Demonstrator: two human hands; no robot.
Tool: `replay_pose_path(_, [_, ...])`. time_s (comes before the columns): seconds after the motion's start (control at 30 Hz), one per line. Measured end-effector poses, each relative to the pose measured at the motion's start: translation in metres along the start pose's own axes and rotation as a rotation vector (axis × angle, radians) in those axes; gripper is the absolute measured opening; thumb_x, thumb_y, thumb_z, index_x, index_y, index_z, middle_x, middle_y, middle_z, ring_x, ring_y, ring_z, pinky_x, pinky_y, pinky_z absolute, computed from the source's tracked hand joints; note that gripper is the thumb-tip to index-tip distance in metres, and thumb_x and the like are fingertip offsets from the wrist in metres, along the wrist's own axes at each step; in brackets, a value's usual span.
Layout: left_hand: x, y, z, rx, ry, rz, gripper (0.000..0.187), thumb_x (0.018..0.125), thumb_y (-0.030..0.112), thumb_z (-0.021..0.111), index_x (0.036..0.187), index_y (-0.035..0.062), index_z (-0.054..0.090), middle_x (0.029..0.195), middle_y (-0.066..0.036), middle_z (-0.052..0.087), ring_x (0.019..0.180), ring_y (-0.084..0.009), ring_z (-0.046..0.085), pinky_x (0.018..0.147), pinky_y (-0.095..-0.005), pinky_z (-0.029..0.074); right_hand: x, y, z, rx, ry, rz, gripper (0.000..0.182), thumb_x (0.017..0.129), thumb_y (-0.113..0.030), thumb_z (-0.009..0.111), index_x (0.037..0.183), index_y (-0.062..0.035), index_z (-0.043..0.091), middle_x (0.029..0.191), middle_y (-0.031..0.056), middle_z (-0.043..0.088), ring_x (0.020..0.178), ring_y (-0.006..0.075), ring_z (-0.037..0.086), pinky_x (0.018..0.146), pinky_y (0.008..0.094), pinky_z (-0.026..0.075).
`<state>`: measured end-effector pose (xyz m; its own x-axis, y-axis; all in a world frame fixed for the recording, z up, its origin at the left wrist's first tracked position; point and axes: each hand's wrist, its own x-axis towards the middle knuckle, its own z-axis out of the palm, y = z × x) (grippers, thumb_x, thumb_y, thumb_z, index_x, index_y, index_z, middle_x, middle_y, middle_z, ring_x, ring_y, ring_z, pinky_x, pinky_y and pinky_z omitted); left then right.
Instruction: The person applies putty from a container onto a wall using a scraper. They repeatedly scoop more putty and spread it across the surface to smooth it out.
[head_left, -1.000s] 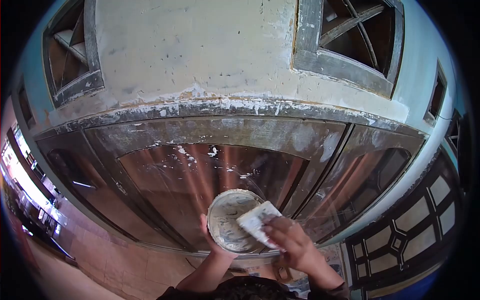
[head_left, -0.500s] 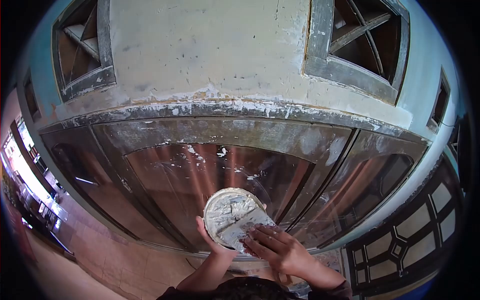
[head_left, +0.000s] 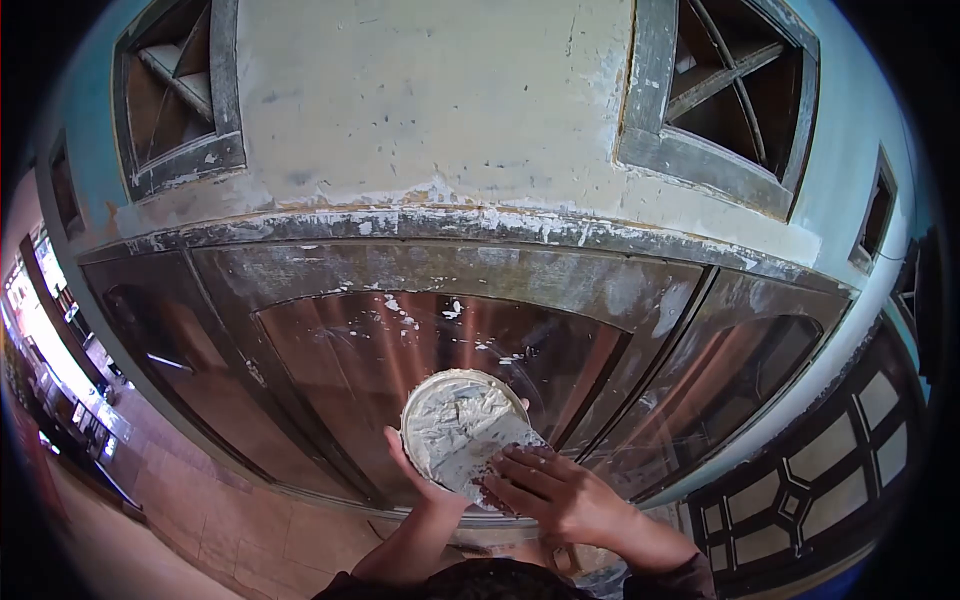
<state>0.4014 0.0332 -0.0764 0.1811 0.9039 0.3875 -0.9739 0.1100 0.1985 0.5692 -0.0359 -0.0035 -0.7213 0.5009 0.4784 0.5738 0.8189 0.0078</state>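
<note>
My left hand [head_left: 428, 484] holds a round tub [head_left: 406, 432] from below and the side, its thumb up along the left edge and a fingertip showing at the far right edge. Thick whitish putty [head_left: 462, 414] with a rough surface lies in it; how deep it is cannot be seen. In my right hand [head_left: 560, 497] is a flat putty knife [head_left: 478, 462], whose wide grey blade rests over the near right of the putty. My right fingers are pressed on the blade, and its handle end is hidden under the hand.
Ahead is a brown wooden frame [head_left: 430, 262] with glass panes [head_left: 340, 400], patched with white. Above it runs a pale, scuffed wall panel [head_left: 420, 90] between two cross-barred openings [head_left: 730, 80]. A dark patterned grille [head_left: 800, 490] stands right; tiled floor [head_left: 200, 500] lies left.
The blade has slid a little toward me and left across the putty. The tub and both hands sit slightly further left, and the view has shifted slightly.
</note>
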Motion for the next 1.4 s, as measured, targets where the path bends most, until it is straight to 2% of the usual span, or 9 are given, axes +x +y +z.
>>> replay_pose_path(0.2, [0.000, 0.008, 0.006, 0.033, -0.055, -0.012, 0.113, 0.083, 0.092, 0.029, 0.156, 0.0059, 0.034, 0.152, -0.027, 0.043, 0.135, -0.0510, 0.046, 0.111, -0.0696, 0.035, 0.016, 0.002, -0.007, -0.014, 0.014, -0.009, 0.050, 0.087, -0.017, 0.062, 0.136, -0.0067, 0.061, 0.132, 0.0141, 0.064, 0.123, 0.0318, 0.063, 0.105, 0.0450, 0.051])
replay_pose_path(0.57, [0.008, 0.036, -0.007, 0.061, 0.169, 0.020, 0.115, 0.082, 0.093, 0.029, 0.156, 0.0058, 0.033, 0.153, -0.028, 0.042, 0.134, -0.0506, 0.047, 0.110, -0.0681, 0.038, 0.045, -0.004, -0.005, -0.059, -0.024, -0.031, 0.049, 0.087, -0.017, 0.062, 0.135, -0.0065, 0.062, 0.131, 0.0145, 0.064, 0.126, 0.0311, 0.062, 0.106, 0.0457, 0.050])
replay_pose_path(0.9, [0.015, 0.065, 0.001, 0.015, 0.081, -0.025, 0.115, 0.082, 0.093, 0.031, 0.156, 0.0049, 0.033, 0.152, -0.028, 0.043, 0.134, -0.0502, 0.047, 0.109, -0.0685, 0.039, 0.070, -0.015, 0.000, -0.020, -0.008, -0.035, 0.049, 0.088, -0.018, 0.061, 0.135, -0.0063, 0.062, 0.135, 0.0142, 0.063, 0.128, 0.0299, 0.061, 0.107, 0.0441, 0.049])
replay_pose_path(0.97, [0.012, 0.070, -0.001, 0.010, 0.037, -0.059, 0.113, 0.083, 0.092, 0.029, 0.159, 0.0089, 0.026, 0.157, -0.025, 0.037, 0.138, -0.0475, 0.044, 0.113, -0.0647, 0.038, 0.076, -0.018, 0.001, -0.014, -0.004, -0.032, 0.049, 0.087, -0.018, 0.061, 0.135, -0.0063, 0.063, 0.135, 0.0140, 0.063, 0.128, 0.0298, 0.061, 0.108, 0.0437, 0.049])
replay_pose_path(1.0, [0.011, 0.072, -0.004, 0.006, 0.038, -0.060, 0.113, 0.083, 0.092, 0.029, 0.159, 0.0089, 0.026, 0.157, -0.025, 0.037, 0.138, -0.0475, 0.044, 0.113, -0.0647, 0.038, 0.082, -0.020, -0.002, -0.032, 0.017, -0.032, 0.045, 0.087, -0.018, 0.065, 0.130, -0.0057, 0.066, 0.131, 0.0139, 0.066, 0.125, 0.0300, 0.063, 0.106, 0.0440, 0.050])
replay_pose_path(1.07, [0.008, 0.073, -0.011, -0.020, 0.108, -0.036, 0.115, 0.082, 0.092, 0.033, 0.156, 0.0037, 0.032, 0.150, -0.027, 0.045, 0.132, -0.0489, 0.050, 0.109, -0.0659, 0.041, 0.087, -0.025, 0.000, -0.049, 0.033, -0.030, 0.041, 0.086, -0.018, 0.070, 0.125, -0.0050, 0.069, 0.128, 0.0138, 0.068, 0.122, 0.0302, 0.065, 0.105, 0.0443, 0.052])
replay_pose_path(1.17, [0.007, 0.080, -0.015, -0.008, 0.155, -0.022, 0.113, 0.083, 0.091, 0.033, 0.155, 0.0035, 0.034, 0.150, -0.027, 0.045, 0.132, -0.0478, 0.050, 0.110, -0.0654, 0.041, 0.089, -0.029, 0.009, -0.065, -0.013, -0.025, 0.041, 0.086, -0.018, 0.072, 0.125, -0.0056, 0.069, 0.128, 0.0140, 0.068, 0.121, 0.0304, 0.066, 0.104, 0.0444, 0.052])
replay_pose_path(1.23, [0.002, 0.084, -0.018, -0.010, 0.164, -0.016, 0.113, 0.083, 0.091, 0.034, 0.154, 0.0036, 0.035, 0.149, -0.026, 0.046, 0.132, -0.0459, 0.051, 0.109, -0.0636, 0.042, 0.084, -0.030, 0.015, -0.010, -0.015, -0.020, 0.049, 0.087, -0.016, 0.062, 0.135, -0.0070, 0.063, 0.133, 0.0140, 0.065, 0.127, 0.0309, 0.061, 0.107, 0.0452, 0.049])
replay_pose_path(1.4, [-0.004, 0.085, -0.029, 0.000, 0.278, 0.070, 0.110, 0.082, 0.092, 0.034, 0.151, 0.0055, 0.040, 0.148, -0.020, 0.048, 0.127, -0.0398, 0.054, 0.105, -0.0575, 0.046, 0.095, -0.045, 0.017, -0.143, 0.080, 0.091, 0.051, 0.085, -0.012, 0.065, 0.135, -0.0022, 0.062, 0.133, 0.0166, 0.065, 0.127, 0.0336, 0.061, 0.107, 0.0474, 0.048])
